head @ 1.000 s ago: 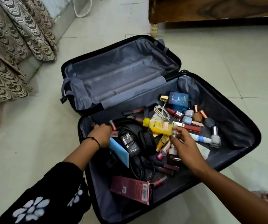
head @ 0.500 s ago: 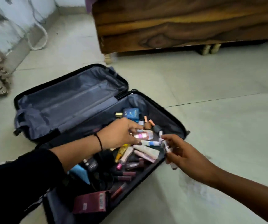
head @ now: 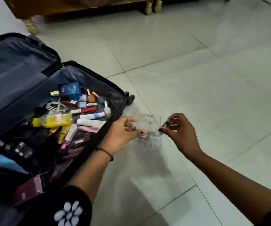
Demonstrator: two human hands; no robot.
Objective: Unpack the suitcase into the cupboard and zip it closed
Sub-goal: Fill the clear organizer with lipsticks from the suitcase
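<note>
Suitcase (head: 97,74) at left open, largely full; zipping outstanding. Left hand (head: 121,133) pinches a pink bottle (head: 143,134), right hand (head: 179,133) a dark tube (head: 164,126), above a clear box (head: 149,145).

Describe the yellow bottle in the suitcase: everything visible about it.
The yellow bottle looks like translucent plastic with a yellow cap at its left end and a printed label too blurred to read. It lies on its side in the open suitcase, atop a heap of tubes, a coiled white cable just behind it. Neither the left hand nor the right hand touches it.
</note>
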